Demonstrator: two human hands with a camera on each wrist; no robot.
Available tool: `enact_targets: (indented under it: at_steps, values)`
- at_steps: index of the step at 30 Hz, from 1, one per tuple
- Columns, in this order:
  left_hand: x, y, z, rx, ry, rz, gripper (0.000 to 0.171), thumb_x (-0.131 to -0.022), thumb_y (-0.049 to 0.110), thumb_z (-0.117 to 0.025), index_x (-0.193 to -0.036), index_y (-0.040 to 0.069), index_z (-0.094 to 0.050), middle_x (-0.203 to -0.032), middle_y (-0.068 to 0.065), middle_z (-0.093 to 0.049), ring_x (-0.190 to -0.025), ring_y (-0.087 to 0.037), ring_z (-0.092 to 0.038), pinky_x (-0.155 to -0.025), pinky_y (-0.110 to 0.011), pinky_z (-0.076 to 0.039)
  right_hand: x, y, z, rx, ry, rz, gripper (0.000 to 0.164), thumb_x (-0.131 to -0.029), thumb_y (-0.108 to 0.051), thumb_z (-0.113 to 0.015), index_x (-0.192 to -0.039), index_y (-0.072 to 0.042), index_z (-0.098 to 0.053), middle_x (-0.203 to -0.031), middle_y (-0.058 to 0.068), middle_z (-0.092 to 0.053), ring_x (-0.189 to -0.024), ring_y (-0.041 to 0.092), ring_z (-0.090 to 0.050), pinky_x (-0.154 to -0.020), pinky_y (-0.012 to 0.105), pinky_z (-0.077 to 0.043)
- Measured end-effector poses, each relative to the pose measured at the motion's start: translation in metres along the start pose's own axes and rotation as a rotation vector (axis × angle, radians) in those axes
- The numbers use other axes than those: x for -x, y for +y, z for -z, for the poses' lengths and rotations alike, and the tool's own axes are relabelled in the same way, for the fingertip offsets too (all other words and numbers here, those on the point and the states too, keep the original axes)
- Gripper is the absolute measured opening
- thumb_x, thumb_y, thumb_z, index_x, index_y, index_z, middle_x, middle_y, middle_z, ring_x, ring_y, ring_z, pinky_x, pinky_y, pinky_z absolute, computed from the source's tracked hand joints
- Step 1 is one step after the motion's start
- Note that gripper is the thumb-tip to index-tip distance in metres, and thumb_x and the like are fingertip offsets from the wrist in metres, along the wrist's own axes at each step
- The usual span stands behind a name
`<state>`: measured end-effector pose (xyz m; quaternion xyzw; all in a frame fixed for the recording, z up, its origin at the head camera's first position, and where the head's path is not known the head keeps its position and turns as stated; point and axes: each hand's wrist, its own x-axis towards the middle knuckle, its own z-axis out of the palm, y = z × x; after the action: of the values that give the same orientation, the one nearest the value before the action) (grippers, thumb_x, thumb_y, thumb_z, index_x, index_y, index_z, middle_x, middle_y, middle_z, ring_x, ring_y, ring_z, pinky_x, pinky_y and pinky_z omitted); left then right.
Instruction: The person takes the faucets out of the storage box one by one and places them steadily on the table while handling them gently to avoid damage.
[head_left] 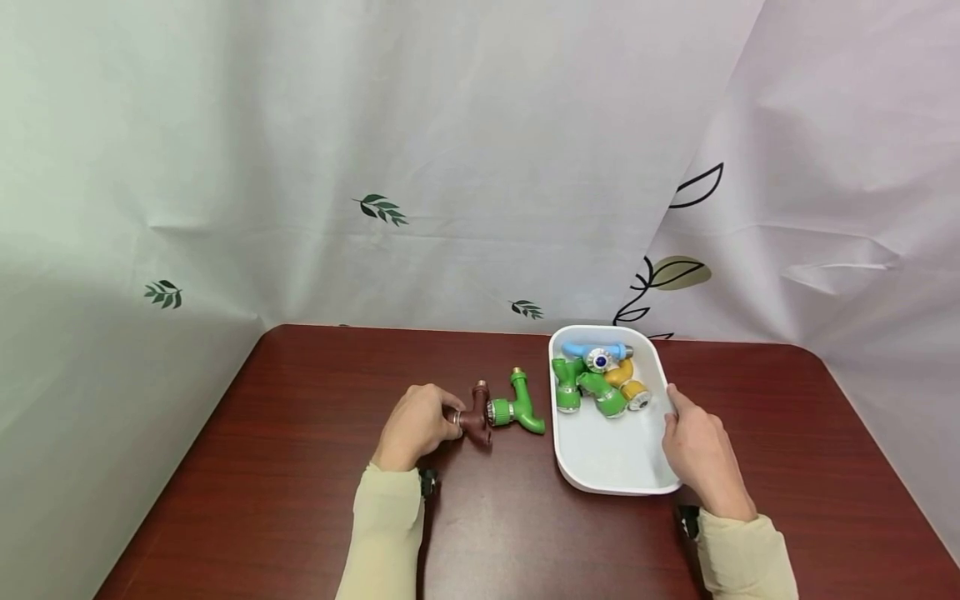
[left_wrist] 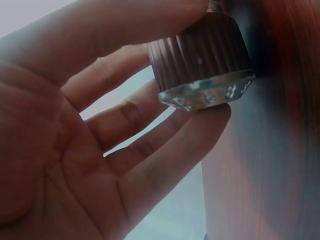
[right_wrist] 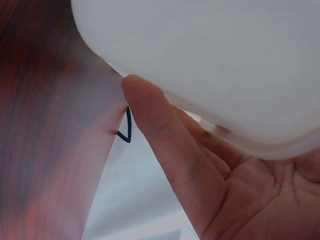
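My left hand (head_left: 417,427) pinches a dark brown plastic faucet (head_left: 477,423) by its ribbed knob, low over the table. Up close in the left wrist view, the brown knob (left_wrist: 200,57) has a clear faceted cap, with thumb and fingertips around it. Just right of it a green faucet (head_left: 522,408) lies on the table. At the right side of a white tray (head_left: 611,467), my right hand (head_left: 703,454) holds the rim. Inside the tray's far half lie a blue faucet (head_left: 581,350), two green faucets (head_left: 567,387) and a yellow faucet (head_left: 628,385).
The dark red-brown wooden table (head_left: 300,450) has rounded far corners. Behind it hangs a pale curtain (head_left: 450,167) printed with leaves, which also runs along both sides. The tray stands near the table's far edge, right of the middle.
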<state>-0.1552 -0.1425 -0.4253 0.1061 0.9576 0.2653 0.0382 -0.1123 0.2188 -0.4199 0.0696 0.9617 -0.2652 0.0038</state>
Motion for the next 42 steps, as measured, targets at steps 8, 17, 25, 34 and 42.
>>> enact_targets:
  at_steps: [8, 17, 25, 34, 42]
  values:
    - [0.0004, 0.002, -0.0007, -0.015, -0.006, 0.022, 0.03, -0.068, 0.0, -0.078, -0.092, 0.017, -0.082, -0.087, 0.004, -0.074, -0.067, -0.011, -0.052, -0.063, -0.028, -0.046, -0.0001, 0.0001, 0.0001, 0.001, -0.01, -0.01, 0.05, -0.1, -0.001, -0.045, -0.146, 0.015, -0.037, -0.141, 0.04, -0.042, -0.117, 0.054, -0.053, -0.087, 0.063, -0.047]
    - [-0.0004, 0.0027, -0.0022, -0.011, -0.019, 0.046, 0.028, -0.068, 0.002, -0.082, -0.093, 0.016, -0.081, -0.09, 0.003, -0.074, -0.069, -0.013, -0.052, -0.062, -0.028, -0.045, -0.0005, -0.0002, 0.0003, -0.003, -0.026, -0.023, 0.051, -0.1, -0.002, -0.045, -0.147, 0.014, -0.035, -0.142, 0.039, -0.04, -0.119, 0.054, -0.052, -0.089, 0.063, -0.047]
    - [-0.0003, 0.0036, -0.0031, -0.014, -0.023, 0.065, 0.029, -0.067, 0.003, -0.082, -0.092, 0.018, -0.081, -0.091, 0.003, -0.073, -0.069, -0.014, -0.052, -0.064, -0.03, -0.046, 0.0004, -0.0003, 0.0001, -0.005, -0.019, -0.014, 0.05, -0.1, -0.001, -0.045, -0.147, 0.015, -0.036, -0.141, 0.039, -0.041, -0.119, 0.054, -0.053, -0.088, 0.063, -0.048]
    - [-0.0018, 0.0038, -0.0042, -0.036, -0.018, 0.053, 0.028, -0.066, 0.003, -0.082, -0.089, 0.018, -0.08, -0.087, 0.005, -0.072, -0.068, -0.013, -0.052, -0.064, -0.03, -0.046, -0.0005, 0.0003, 0.0002, -0.001, -0.013, -0.01, 0.05, -0.1, -0.002, -0.045, -0.146, 0.015, -0.037, -0.141, 0.039, -0.042, -0.119, 0.054, -0.052, -0.089, 0.063, -0.047]
    - [-0.0028, 0.0045, -0.0055, -0.05, -0.011, 0.055, 0.026, -0.065, 0.004, -0.084, -0.086, 0.019, -0.078, -0.086, 0.005, -0.072, -0.069, -0.014, -0.053, -0.066, -0.032, -0.048, -0.0007, 0.0002, -0.0002, -0.002, -0.01, -0.013, 0.05, -0.099, -0.001, -0.045, -0.146, 0.015, -0.037, -0.14, 0.04, -0.042, -0.12, 0.054, -0.052, -0.089, 0.063, -0.047]
